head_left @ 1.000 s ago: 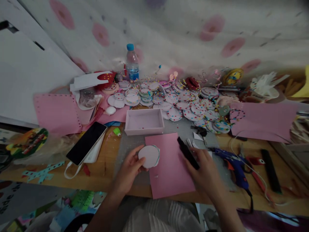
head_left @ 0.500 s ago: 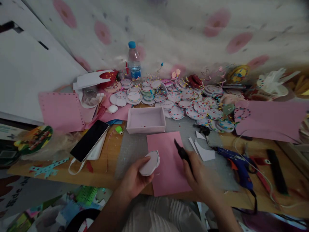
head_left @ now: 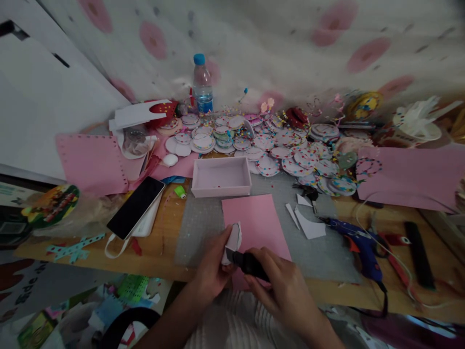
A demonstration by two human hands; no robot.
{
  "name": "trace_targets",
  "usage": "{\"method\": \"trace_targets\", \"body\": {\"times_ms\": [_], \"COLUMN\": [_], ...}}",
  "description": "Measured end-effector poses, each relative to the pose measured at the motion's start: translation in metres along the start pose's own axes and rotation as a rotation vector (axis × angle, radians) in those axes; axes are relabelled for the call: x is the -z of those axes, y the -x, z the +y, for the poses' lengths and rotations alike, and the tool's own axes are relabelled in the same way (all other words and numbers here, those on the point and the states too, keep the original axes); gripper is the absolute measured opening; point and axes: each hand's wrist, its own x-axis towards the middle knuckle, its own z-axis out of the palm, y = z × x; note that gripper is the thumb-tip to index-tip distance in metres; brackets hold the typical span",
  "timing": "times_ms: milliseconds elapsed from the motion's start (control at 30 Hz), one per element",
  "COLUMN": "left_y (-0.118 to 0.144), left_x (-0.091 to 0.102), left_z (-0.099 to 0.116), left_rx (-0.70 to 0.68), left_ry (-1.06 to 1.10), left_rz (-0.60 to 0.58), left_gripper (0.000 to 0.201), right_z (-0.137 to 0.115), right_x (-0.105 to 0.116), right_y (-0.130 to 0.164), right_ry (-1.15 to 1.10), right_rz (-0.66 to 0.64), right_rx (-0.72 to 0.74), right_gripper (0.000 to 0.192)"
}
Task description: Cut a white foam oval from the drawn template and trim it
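Observation:
My left hand (head_left: 214, 259) is closed around a small white disc (head_left: 234, 236) with a greenish line near its rim, held tilted over the table's front. In my right hand (head_left: 278, 278) is a black-handled craft knife (head_left: 252, 265), its tip against the disc's lower part. Whether the blade cuts in cannot be made out. Beneath both hands lies a pink sheet (head_left: 256, 218) on a grey cutting mat (head_left: 199, 228). White paper scraps (head_left: 310, 225) lie to the right of the sheet.
Behind the sheet stands a shallow pale box (head_left: 221, 191). Piles of bead-edged discs (head_left: 267, 166) fill the back, near a water bottle (head_left: 202, 87). A blue glue gun (head_left: 359, 245) with its cord lies right; a phone (head_left: 136, 208) lies left.
My right hand has brought the knife left and down, from above the pink sheet to the disc. My left hand has turned the disc more edge-on. The view has shifted slightly.

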Motion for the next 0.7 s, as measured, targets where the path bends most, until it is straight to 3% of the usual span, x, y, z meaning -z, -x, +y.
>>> {"method": "trace_targets", "body": {"times_ms": [67,133,467,700], "left_y": [-0.0006,-0.0011,0.003,0.0075], "left_x": [-0.0014,-0.0007,0.0044,0.0002], "left_z": [-0.0002,-0.0003,0.0024,0.0082], "left_rx": [0.112,0.11,0.137,0.233], "left_ry": [0.162,0.216,0.284,0.321], "left_rz": [0.019,-0.004,-0.071,-0.046], "left_gripper": [0.039,0.04,0.048,0.036], "right_z": [-0.0012,-0.0011,0.0052,0.0083], "right_x": [0.0007,0.001,0.0068,0.007], "right_y": [-0.0007,-0.0003,0.0002,0.0006], "right_ry": [0.019,0.038,0.084,0.069], "right_rz": [0.006,0.016,0.02,0.034], "right_rx": [0.018,0.014,0.022,0.008], "right_gripper": [0.021,0.023,0.027,0.027]}}
